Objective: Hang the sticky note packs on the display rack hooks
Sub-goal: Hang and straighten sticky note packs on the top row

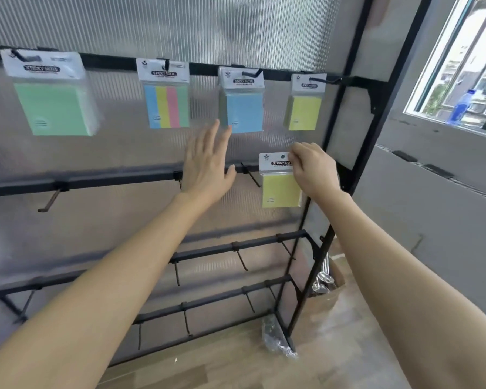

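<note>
Black metal rack (356, 49), upright, four rails.

Top rail (110, 61), left end to right end, each hung on its own hook by the card header so that it faces outward:
- green pack (54, 108)
- striped pack (167, 106)
- blue pack (244, 113)
- small yellow pack (305, 113)

Left hand (205, 167): flat, fingers spread, holding nothing, in front of the second rail (110, 179). It is probably steadying or waiting.

Right hand (314, 169): pinches the header of a second yellow pack (279, 190) near that rail's right end. The punched hole is kept uncovered, presumably for threading. No hook is seen through it.

Bare hook (251, 176): just left of the held pack.
</note>
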`<state>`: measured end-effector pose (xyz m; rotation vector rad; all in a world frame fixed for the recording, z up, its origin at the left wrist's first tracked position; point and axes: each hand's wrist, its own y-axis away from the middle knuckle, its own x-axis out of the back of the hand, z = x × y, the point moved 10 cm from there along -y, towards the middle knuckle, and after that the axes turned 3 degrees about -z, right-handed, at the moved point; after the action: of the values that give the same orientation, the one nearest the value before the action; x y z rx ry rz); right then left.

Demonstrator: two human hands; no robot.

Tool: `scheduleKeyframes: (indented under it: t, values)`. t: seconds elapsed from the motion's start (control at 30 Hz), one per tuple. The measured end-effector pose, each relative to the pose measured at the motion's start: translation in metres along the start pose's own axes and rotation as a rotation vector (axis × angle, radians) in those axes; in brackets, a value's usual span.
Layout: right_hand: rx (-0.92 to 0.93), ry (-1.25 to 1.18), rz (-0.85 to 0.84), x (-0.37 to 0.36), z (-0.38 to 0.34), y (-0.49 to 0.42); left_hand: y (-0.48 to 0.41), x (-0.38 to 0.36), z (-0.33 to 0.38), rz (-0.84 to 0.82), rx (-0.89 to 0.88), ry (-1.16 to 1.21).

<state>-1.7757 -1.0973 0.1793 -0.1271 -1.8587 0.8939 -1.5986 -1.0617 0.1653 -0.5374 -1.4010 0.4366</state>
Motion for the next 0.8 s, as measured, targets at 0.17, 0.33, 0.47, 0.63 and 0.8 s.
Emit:
scheduleKeyframes:
  t: [0.17, 0.33, 0.47, 0.63, 0.8]
  values:
    - [0.032, -0.067, 0.045, -0.003, 0.028, -0.029, -0.034, -0.013, 0.007, 0.039, 0.02, 0.007]
    - [0.054, -0.098, 0.115, 0.008, 0.054, -0.063, -0.064, -0.025, 0.016, 0.057, 0.033, -0.013]
    - [0.069, -0.123, 0.177, 0.028, 0.073, -0.08, -0.08, -0.037, 0.025, 0.048, 0.039, -0.051]
    - [0.112, -0.106, 0.142, 0.045, 0.095, -0.095, -0.093, -0.045, 0.044, 0.057, 0.041, -0.08]
    - [0.124, -0.168, 0.138, 0.063, 0.119, -0.11, -0.097, -0.048, 0.064, 0.056, 0.08, -0.103]
